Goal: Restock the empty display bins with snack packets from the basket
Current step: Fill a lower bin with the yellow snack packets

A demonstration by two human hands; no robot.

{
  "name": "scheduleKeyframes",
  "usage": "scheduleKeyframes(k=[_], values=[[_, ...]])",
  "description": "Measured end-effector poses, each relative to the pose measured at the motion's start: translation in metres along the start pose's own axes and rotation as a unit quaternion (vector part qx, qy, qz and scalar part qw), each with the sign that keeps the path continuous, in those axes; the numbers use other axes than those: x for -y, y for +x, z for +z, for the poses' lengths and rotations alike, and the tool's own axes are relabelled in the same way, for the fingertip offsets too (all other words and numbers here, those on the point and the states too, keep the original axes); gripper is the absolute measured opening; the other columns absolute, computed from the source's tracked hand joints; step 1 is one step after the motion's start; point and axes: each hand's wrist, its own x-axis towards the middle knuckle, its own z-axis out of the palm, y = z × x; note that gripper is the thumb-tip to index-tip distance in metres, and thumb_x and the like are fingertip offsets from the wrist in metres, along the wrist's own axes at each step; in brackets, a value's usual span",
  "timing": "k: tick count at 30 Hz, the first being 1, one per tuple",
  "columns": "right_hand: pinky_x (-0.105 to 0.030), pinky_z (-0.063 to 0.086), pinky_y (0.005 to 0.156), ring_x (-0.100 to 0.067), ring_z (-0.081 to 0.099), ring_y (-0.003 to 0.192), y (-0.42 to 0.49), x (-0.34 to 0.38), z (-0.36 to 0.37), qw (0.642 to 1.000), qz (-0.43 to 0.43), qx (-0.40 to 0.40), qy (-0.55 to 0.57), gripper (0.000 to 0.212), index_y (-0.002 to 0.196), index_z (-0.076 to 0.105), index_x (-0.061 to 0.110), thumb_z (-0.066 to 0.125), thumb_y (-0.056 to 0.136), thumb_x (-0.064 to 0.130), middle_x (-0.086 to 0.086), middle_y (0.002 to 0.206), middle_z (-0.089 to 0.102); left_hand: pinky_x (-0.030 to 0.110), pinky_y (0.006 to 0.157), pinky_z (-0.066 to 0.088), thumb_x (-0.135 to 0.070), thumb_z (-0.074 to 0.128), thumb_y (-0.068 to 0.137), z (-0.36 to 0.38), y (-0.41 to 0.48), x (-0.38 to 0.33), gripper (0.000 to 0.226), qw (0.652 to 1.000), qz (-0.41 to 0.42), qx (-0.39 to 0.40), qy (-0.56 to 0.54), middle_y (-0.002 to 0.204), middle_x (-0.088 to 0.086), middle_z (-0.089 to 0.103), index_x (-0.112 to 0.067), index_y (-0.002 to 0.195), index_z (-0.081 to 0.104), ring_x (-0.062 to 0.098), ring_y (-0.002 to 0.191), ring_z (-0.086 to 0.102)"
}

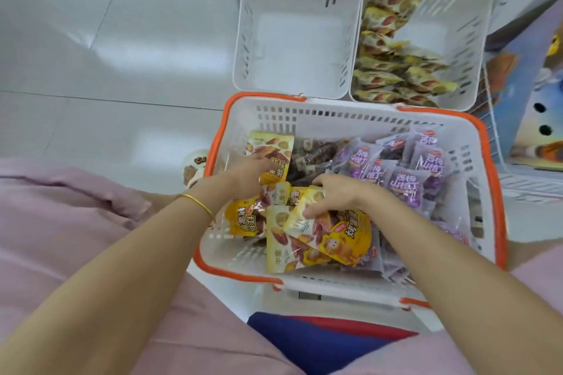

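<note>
The orange-rimmed basket (335, 119) sits in front of me, touching the near edges of two white display bins; the left bin (298, 39) is bare, the right bin (457, 33) holds yellow snack packs along its left wall; in the basket, purple packets (426, 167) fill the right side, dark packets (310, 155) lie at the far middle, and yellow packets (347, 234) are heaped at the near left; these look light, soft, crinkly and slippery, so I judge a bunch is best gathered by the sealed top edges; my right hand (335, 195) pinches several yellow packets there; my left hand (246, 176) is buried among them, its grip hidden.
</note>
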Motion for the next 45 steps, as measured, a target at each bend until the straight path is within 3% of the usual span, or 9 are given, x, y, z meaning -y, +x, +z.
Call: scheduleKeyframes(k=[3, 7, 10, 12, 17, 23, 26, 37, 45], values=[[-0.033, 0.038, 0.099, -0.027, 0.043, 0.129, -0.008, -0.007, 0.0, 0.998, 0.004, -0.068, 0.012, 0.084, 0.141, 0.037, 0.006, 0.075, 0.076, 0.041, -0.01, 0.145, 0.04, 0.042, 0.107, 0.029, -0.016, 0.059, 0.087, 0.013, 0.004, -0.005, 0.052, 0.997, 0.02, 0.02, 0.069, 0.139, 0.009, 0.036, -0.022, 0.136, 0.044, 0.033, 0.131, 0.03], [-0.031, 0.04, 0.095, -0.021, 0.056, 0.113, -0.024, -0.025, -0.013, 0.969, -0.009, -0.149, 0.197, 0.057, 0.125, 0.055, 0.005, 0.077, 0.077, 0.028, -0.009, 0.13, 0.057, 0.039, 0.095, 0.039, -0.022, 0.061, 0.087, 0.017, 0.004, -0.007, 0.019, 0.997, 0.022, -0.028, 0.062, 0.117, 0.005, 0.047, -0.018, 0.105, 0.059, 0.027, 0.113, 0.039], [-0.03, 0.047, 0.076, -0.013, 0.064, 0.073, -0.037, -0.035, -0.02, 0.907, -0.07, -0.127, 0.395, 0.01, 0.089, 0.064, 0.01, 0.07, 0.082, 0.015, 0.002, 0.074, 0.072, 0.033, 0.073, 0.043, -0.013, 0.06, 0.086, -0.004, 0.0, -0.01, 0.008, 0.997, 0.039, -0.046, -0.057, 0.088, 0.0, 0.053, -0.015, 0.087, 0.053, 0.023, 0.089, 0.052], [-0.025, 0.053, 0.063, -0.012, 0.066, 0.064, -0.043, -0.037, -0.026, 0.843, -0.097, -0.117, 0.516, 0.003, 0.089, 0.063, 0.009, 0.061, 0.086, 0.011, 0.002, 0.067, 0.071, 0.03, 0.065, 0.038, -0.004, 0.058, 0.085, -0.027, -0.003, -0.019, 0.021, 0.979, 0.059, -0.124, -0.149, 0.075, -0.001, 0.048, -0.017, 0.075, 0.046, 0.021, 0.078, 0.049], [-0.029, 0.057, 0.058, -0.017, 0.071, 0.069, -0.057, -0.031, -0.037, 0.693, -0.119, -0.102, 0.704, 0.02, 0.092, 0.067, 0.01, 0.063, 0.075, 0.02, -0.006, 0.078, 0.073, 0.031, 0.06, 0.041, -0.014, 0.061, 0.089, -0.072, -0.007, -0.04, 0.017, 0.915, 0.061, -0.276, -0.289, 0.06, -0.003, 0.048, -0.018, 0.08, 0.046, 0.019, 0.059, 0.048], [-0.041, 0.059, 0.07, -0.024, 0.07, 0.086, -0.058, -0.017, -0.041, 0.633, -0.136, -0.135, 0.75, 0.045, 0.128, 0.052, 0.003, 0.06, 0.087, 0.018, -0.014, 0.101, 0.071, 0.013, 0.048, 0.032, -0.023, 0.055, 0.093, -0.082, -0.01, -0.068, 0.017, 0.89, 0.031, -0.307, -0.337, 0.069, -0.003, 0.044, -0.016, 0.085, 0.041, 0.011, 0.058, 0.036], [-0.05, 0.055, 0.078, -0.025, 0.068, 0.091, -0.056, -0.017, -0.043, 0.605, -0.129, -0.155, 0.77, 0.043, 0.131, 0.042, 0.01, 0.058, 0.091, 0.016, -0.018, 0.117, 0.064, 0.023, 0.05, 0.031, -0.022, 0.051, 0.095, -0.084, -0.011, -0.078, 0.017, 0.872, 0.036, -0.296, -0.387, 0.079, 0.007, 0.046, -0.01, 0.09, 0.04, 0.013, 0.059, 0.033], [-0.043, 0.054, 0.078, -0.022, 0.067, 0.085, -0.061, -0.019, -0.048, 0.594, -0.165, -0.219, 0.756, 0.012, 0.106, 0.052, 0.016, 0.044, 0.099, 0.022, -0.009, 0.101, 0.067, 0.04, 0.08, 0.048, -0.047, 0.056, 0.088, -0.079, -0.01, -0.112, 0.034, 0.852, 0.047, -0.153, -0.498, 0.09, 0.003, 0.057, -0.016, 0.099, 0.051, 0.022, 0.085, 0.056], [-0.035, 0.055, 0.073, -0.019, 0.064, 0.095, -0.074, -0.037, -0.073, 0.652, -0.181, -0.328, 0.659, 0.044, 0.13, 0.034, 0.021, 0.057, 0.093, 0.019, -0.009, 0.122, 0.055, 0.015, 0.069, 0.052, -0.014, 0.082, 0.069, -0.072, 0.003, -0.152, 0.075, 0.884, 0.178, -0.144, -0.409, 0.101, -0.015, 0.054, -0.022, 0.121, 0.028, -0.005, 0.086, 0.059]])
